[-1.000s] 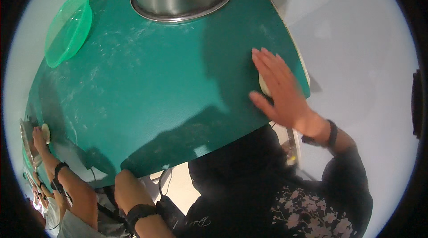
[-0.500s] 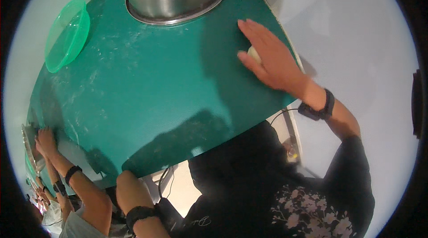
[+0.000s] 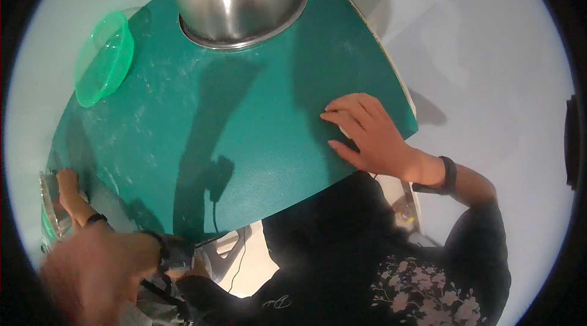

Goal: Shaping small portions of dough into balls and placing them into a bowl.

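Observation:
My right hand (image 3: 370, 136) is cupped palm-down over a small pale lump (image 3: 344, 132) that looks like dough, near the right front edge of the green tabletop (image 3: 269, 106). The fingers curve around it and hide most of it. My left hand (image 3: 85, 271) is raised at the lower left, off the tabletop. It is smeared by motion, so its fingers and anything in them cannot be made out.
An upside-down steel bowl (image 3: 238, 8) stands at the far side. A green translucent plastic basin (image 3: 105, 60) is at the far left. Another person's hand (image 3: 68, 182) is by a metal container (image 3: 54, 204) at the left edge. Pale powder streaks mark the tabletop.
My right hand has moved toward me along the tabletop with the pale lump beneath it. My left hand has lifted from the front edge and swung left.

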The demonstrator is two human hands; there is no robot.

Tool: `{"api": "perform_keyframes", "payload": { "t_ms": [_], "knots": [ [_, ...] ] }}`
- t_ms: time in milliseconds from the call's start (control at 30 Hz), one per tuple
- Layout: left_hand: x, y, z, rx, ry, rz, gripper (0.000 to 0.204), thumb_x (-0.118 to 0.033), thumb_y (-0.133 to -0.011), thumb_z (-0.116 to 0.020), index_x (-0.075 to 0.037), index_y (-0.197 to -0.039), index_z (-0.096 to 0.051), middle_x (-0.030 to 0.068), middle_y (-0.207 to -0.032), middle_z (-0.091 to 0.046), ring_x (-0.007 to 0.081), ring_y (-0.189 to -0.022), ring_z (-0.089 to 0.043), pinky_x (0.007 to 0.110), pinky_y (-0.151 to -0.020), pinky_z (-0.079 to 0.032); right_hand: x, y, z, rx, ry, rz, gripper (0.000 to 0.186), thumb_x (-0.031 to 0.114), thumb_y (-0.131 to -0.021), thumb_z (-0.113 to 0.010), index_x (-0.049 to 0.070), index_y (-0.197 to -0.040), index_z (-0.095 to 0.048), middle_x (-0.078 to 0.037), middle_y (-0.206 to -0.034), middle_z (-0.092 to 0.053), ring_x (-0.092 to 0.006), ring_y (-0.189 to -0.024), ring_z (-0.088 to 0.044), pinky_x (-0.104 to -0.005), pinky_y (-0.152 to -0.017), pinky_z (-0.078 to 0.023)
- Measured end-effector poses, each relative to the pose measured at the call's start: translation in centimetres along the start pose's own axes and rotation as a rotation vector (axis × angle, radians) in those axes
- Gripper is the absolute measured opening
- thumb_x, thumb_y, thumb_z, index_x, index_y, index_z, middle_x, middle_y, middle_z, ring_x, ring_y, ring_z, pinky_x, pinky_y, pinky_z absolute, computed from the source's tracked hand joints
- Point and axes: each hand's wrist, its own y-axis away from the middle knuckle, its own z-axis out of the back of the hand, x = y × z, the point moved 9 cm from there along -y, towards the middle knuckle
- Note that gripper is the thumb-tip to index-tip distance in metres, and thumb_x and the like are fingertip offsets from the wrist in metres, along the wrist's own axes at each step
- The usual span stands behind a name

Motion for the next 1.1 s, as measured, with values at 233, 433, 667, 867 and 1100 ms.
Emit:
{"api": "perform_keyframes", "payload": {
  "t_ms": [233,433,667,867,1100],
  "knots": [
    [-33.6,16.0,-9.4,0.784,1.183,-0.281,0.008,0.003,-0.097,-0.081,0.0,-0.104,-0.08,0.012,-0.106,-0.079,0.0186,-0.094,-0.073,0.031,-0.085,-0.06,-3.0,-2.3,1.1,-0.053,-0.164,-0.023,0.032,0.015,-0.097,-0.08,0.006,-0.126,-0.069,-0.011,-0.129,-0.067,-0.0343,-0.118,-0.065,-0.0455,-0.102,-0.055],
    [-32.1,25.9,-15.1,1.325,1.034,-0.197,0.015,-0.017,-0.104,-0.081,-0.002,-0.104,-0.082,0.003,-0.089,-0.078,0.0077,-0.079,-0.066,0.026,-0.072,-0.052,-5.7,0.0,3.3,-0.149,-0.348,-0.109,0.022,0.004,-0.106,-0.067,0.004,-0.128,-0.07,-0.014,-0.125,-0.068,-0.0337,-0.114,-0.066,-0.0421,-0.102,-0.054],
    [-31.0,28.2,-16.9,1.513,0.989,-0.057,0.026,-0.025,-0.111,-0.073,0.0,-0.107,-0.079,0.0014,-0.085,-0.076,0.0051,-0.079,-0.066,0.024,-0.068,-0.049,-8.4,0.8,2.9,-0.206,-0.561,-0.289,0.023,0.011,-0.116,-0.053,0.002,-0.129,-0.07,-0.011,-0.12,-0.07,-0.0217,-0.114,-0.065,-0.0341,-0.104,-0.05],
    [-31.1,28.2,-17.0,1.476,1.048,-0.028,0.026,-0.025,-0.111,-0.074,0.0,-0.104,-0.078,0.0003,-0.085,-0.074,0.0046,-0.077,-0.062,0.024,-0.067,-0.048,-13.2,2.7,2.6,-0.376,-0.856,-0.633,0.026,0.016,-0.113,-0.059,0.0,-0.128,-0.071,-0.009,-0.12,-0.072,-0.019,-0.112,-0.068,-0.0332,-0.104,-0.051],
    [-31.5,27.9,-16.6,1.484,1.079,-0.027,0.026,-0.023,-0.11,-0.075,0.002,-0.104,-0.077,0.0004,-0.084,-0.073,0.005,-0.076,-0.061,0.024,-0.066,-0.047,-7.5,1.8,3.5,-0.289,-0.338,-0.408,0.013,0.006,-0.102,-0.075,0.002,-0.115,-0.074,-0.011,-0.118,-0.075,-0.0243,-0.11,-0.071,-0.0371,-0.101,-0.055]
  ]
}}
